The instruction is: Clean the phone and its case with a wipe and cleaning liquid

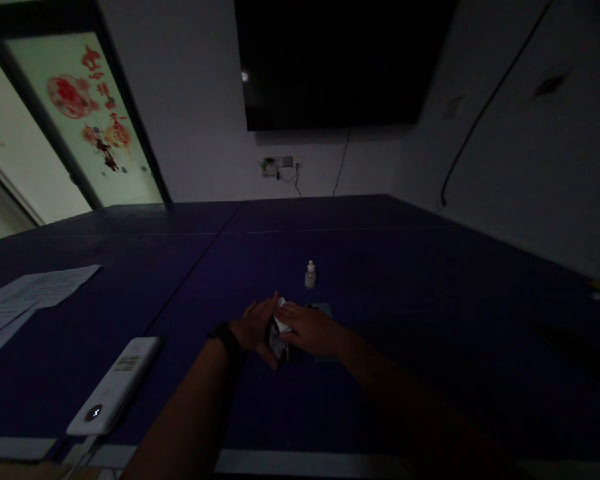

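Observation:
The dark flat item with a grey pattern (pixel 277 345) lies on the blue table between my hands; its kind is hard to make out in the dim light. My left hand (pixel 254 328), with a dark band on the wrist, rests along its left side, thumb and fingers spread. A folded white wipe or piece of paper (pixel 282 324) lies under the fingers of my right hand (pixel 313 328), pressed against the item. Partly covered by the right hand is a grey-blue flat thing (pixel 325 309), possibly a phone. A small dropper bottle (pixel 310 275) with a white cap stands upright just beyond the hands.
At the left, a white power bank (pixel 116 383) with a lit display and cable lies near the front edge. Printed sheets (pixel 30 297) lie farther left on the blue table (pixel 380 280). A large dark screen (pixel 340 60) hangs on the wall above sockets (pixel 280 163).

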Action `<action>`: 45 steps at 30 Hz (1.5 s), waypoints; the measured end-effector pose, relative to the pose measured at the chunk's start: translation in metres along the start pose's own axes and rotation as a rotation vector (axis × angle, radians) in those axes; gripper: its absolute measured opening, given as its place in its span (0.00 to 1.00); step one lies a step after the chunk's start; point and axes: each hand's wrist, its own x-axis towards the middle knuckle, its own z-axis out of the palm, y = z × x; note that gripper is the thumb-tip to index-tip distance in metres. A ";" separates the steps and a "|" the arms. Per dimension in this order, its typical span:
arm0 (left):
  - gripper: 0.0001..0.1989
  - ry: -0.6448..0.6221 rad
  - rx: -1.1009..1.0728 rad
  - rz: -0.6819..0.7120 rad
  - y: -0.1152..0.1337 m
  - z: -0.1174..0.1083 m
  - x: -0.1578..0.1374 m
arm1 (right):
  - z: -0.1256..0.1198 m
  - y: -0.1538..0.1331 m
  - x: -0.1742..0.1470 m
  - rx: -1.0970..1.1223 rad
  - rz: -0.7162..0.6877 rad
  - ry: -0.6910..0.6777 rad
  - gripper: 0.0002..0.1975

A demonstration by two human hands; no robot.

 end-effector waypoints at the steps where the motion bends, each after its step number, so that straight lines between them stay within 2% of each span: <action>1: 0.85 0.002 0.000 -0.003 -0.001 0.000 0.000 | -0.001 0.001 -0.001 0.011 -0.016 -0.015 0.29; 3: 0.85 0.002 0.009 -0.013 -0.001 0.001 0.001 | -0.002 0.005 -0.003 0.015 0.000 -0.025 0.27; 6: 0.85 0.007 0.014 -0.013 0.000 0.000 0.000 | -0.002 0.007 -0.004 -0.006 0.067 0.007 0.32; 8: 0.84 0.004 0.007 0.000 0.001 -0.001 -0.001 | -0.001 0.006 -0.003 -0.006 0.056 0.008 0.34; 13: 0.84 -0.006 0.003 0.008 0.004 -0.004 -0.003 | -0.003 0.002 -0.002 0.030 0.055 -0.013 0.29; 17: 0.85 -0.014 -0.005 -0.013 0.006 -0.005 -0.002 | -0.004 0.003 -0.002 0.036 0.060 0.002 0.37; 20: 0.85 -0.010 -0.008 -0.022 0.008 -0.007 -0.003 | -0.005 0.003 -0.003 0.056 0.013 -0.036 0.30; 22: 0.84 -0.013 -0.001 -0.031 0.010 -0.007 -0.004 | -0.006 0.003 -0.004 0.060 0.031 -0.042 0.27; 26: 0.84 -0.030 0.001 -0.037 0.012 -0.009 -0.005 | -0.005 0.002 -0.002 0.051 0.042 -0.010 0.35; 29: 0.85 -0.025 -0.004 -0.047 0.010 -0.008 -0.004 | -0.006 0.003 -0.002 0.071 -0.016 -0.050 0.32; 31: 0.85 -0.006 -0.009 -0.036 0.008 -0.007 -0.004 | -0.006 0.005 -0.003 0.069 0.014 -0.053 0.29; 35: 0.84 -0.005 -0.003 -0.008 0.006 -0.006 -0.004 | -0.008 0.007 -0.004 0.049 0.068 -0.017 0.37; 40: 0.85 -0.006 -0.016 -0.027 0.005 -0.005 -0.003 | -0.011 0.001 -0.006 0.064 0.031 -0.047 0.27; 43: 0.85 -0.010 -0.019 -0.017 0.005 -0.004 -0.003 | -0.007 -0.007 -0.005 0.053 0.071 0.000 0.32; 45: 0.85 -0.023 -0.017 -0.021 0.005 -0.004 -0.003 | -0.004 -0.012 -0.003 0.072 0.001 0.001 0.37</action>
